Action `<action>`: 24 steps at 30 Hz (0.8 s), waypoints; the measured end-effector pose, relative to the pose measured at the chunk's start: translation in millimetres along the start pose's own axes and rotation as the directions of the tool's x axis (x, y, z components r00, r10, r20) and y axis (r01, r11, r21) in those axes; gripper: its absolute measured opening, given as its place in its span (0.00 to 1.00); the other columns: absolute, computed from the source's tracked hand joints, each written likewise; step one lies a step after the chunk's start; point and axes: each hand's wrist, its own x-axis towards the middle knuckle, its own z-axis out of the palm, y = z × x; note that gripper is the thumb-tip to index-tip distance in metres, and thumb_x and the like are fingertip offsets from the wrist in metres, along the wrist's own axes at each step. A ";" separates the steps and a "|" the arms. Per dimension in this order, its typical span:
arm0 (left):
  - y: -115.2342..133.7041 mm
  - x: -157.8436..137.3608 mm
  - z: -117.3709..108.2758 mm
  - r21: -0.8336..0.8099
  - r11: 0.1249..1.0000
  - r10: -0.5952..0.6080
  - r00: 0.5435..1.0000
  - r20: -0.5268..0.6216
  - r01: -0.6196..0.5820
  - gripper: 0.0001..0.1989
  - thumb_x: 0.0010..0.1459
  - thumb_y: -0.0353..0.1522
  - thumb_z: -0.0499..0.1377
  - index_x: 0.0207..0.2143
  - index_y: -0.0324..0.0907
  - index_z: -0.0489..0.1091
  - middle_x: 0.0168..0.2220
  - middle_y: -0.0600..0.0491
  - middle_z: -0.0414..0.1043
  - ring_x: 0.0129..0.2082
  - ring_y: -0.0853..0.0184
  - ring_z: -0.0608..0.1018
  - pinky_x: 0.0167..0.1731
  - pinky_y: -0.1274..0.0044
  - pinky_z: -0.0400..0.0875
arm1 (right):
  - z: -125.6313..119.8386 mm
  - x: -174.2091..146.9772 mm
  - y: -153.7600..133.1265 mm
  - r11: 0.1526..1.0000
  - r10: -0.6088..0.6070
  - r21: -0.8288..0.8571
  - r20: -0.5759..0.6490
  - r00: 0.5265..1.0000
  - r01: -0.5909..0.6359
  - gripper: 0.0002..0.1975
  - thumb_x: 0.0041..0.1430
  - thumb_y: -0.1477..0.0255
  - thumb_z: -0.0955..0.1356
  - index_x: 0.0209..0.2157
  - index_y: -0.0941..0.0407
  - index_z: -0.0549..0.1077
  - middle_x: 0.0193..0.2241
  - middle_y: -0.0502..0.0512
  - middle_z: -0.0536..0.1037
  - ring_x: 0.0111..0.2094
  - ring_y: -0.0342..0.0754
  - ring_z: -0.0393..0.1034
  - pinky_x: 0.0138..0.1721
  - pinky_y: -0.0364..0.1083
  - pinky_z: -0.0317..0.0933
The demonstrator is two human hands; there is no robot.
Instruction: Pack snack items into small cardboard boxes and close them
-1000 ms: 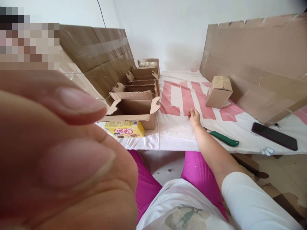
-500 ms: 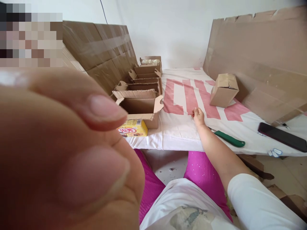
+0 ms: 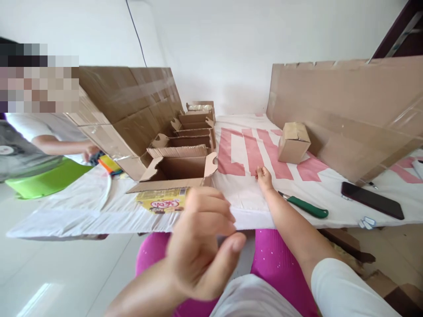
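My left hand (image 3: 206, 242) is raised close to the camera, slightly blurred. Its fingers curl loosely, the thumb stands apart from them, and nothing shows in its grasp. Behind it is an open cardboard box (image 3: 185, 168), and a yellow printed carton (image 3: 158, 201) sits below that box's front flap, partly covered by my hand. My right hand (image 3: 264, 178) rests on the white cloth with pink strips, its fingers curled closed; whether anything is inside them is hidden. Beside my right forearm lies a green-handled knife (image 3: 307, 207).
Several open boxes (image 3: 193, 121) line the left cardboard partition (image 3: 132, 92). A closed box (image 3: 294, 143) stands before the right partition (image 3: 340, 105). A black phone (image 3: 372, 200) lies at right. At far left, another person's hand (image 3: 88, 149) holds a tape dispenser (image 3: 110, 164) near a green stool (image 3: 49, 178).
My left hand has moved away from the lens, down and to the right. My view has shifted, showing the co-worker's hand and dispenser at left. My right hand remains on the cloth.
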 end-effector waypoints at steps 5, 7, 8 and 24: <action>-80.3 -64.2 46.9 -0.115 0.989 -0.055 0.959 0.279 0.090 0.02 0.60 0.27 0.55 0.35 0.42 0.64 0.29 0.51 0.68 0.32 0.66 0.70 0.34 0.72 0.68 | 2.8 -0.4 -4.5 0.998 -0.028 -0.052 -0.001 1.000 0.028 0.21 0.53 0.48 0.60 0.24 0.52 0.63 0.20 0.50 0.70 0.25 0.48 0.65 0.30 0.47 0.59; -109.8 -95.3 57.5 -0.096 0.987 -0.087 0.932 0.353 0.128 0.02 0.60 0.27 0.54 0.34 0.41 0.63 0.29 0.51 0.68 0.31 0.67 0.70 0.33 0.73 0.66 | 6.2 -2.7 -5.3 0.996 -0.042 -0.082 0.004 0.999 0.042 0.20 0.53 0.49 0.61 0.25 0.52 0.64 0.22 0.51 0.73 0.26 0.49 0.67 0.32 0.48 0.61; -120.8 -108.8 60.0 -0.082 0.988 -0.090 0.919 0.383 0.131 0.02 0.61 0.27 0.53 0.34 0.41 0.63 0.28 0.51 0.68 0.30 0.67 0.69 0.32 0.73 0.66 | 8.2 -4.1 -5.5 0.994 -0.049 -0.100 0.006 0.999 0.049 0.19 0.53 0.50 0.61 0.25 0.52 0.64 0.23 0.52 0.73 0.26 0.49 0.67 0.32 0.48 0.61; -140.1 -144.1 38.1 -0.211 0.974 0.012 0.912 0.410 0.082 0.06 0.59 0.25 0.52 0.39 0.42 0.62 0.27 0.51 0.72 0.27 0.67 0.70 0.29 0.74 0.65 | -117.4 158.0 -70.0 0.537 0.092 -0.749 -0.406 0.909 -0.389 0.48 0.36 0.43 0.72 0.55 0.57 0.63 0.59 0.75 0.57 0.59 0.73 0.52 0.53 0.68 0.51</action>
